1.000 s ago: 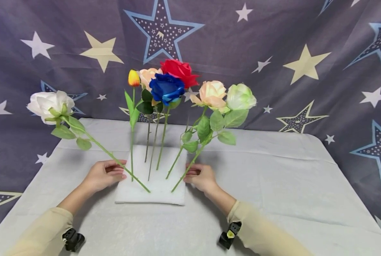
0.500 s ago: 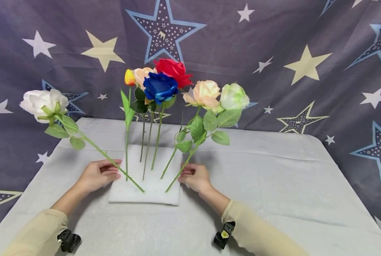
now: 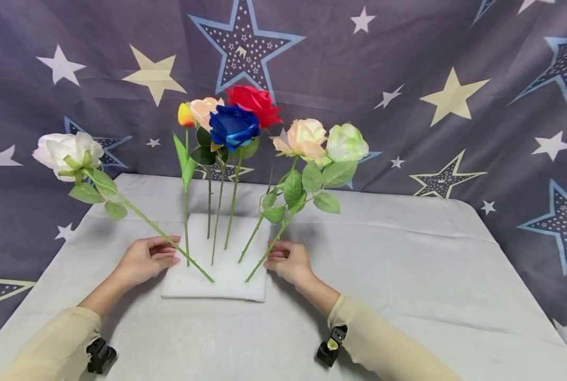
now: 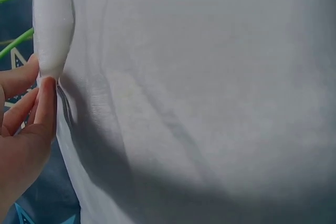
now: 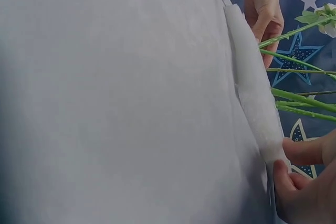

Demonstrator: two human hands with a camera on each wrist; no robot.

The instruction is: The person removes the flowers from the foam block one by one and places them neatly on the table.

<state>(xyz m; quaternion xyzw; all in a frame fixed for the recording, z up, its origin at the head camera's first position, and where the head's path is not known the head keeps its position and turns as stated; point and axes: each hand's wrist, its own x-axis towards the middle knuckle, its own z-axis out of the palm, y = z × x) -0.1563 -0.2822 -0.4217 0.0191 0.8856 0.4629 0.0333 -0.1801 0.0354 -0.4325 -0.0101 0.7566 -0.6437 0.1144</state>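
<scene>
Between the two hands lies the white foam block (image 3: 215, 275), stuck with artificial roses (image 3: 234, 127). Left hand (image 3: 146, 259) and right hand (image 3: 287, 262) each pinch an edge. This looks like repositioning; the next move needs level, even motion.
</scene>
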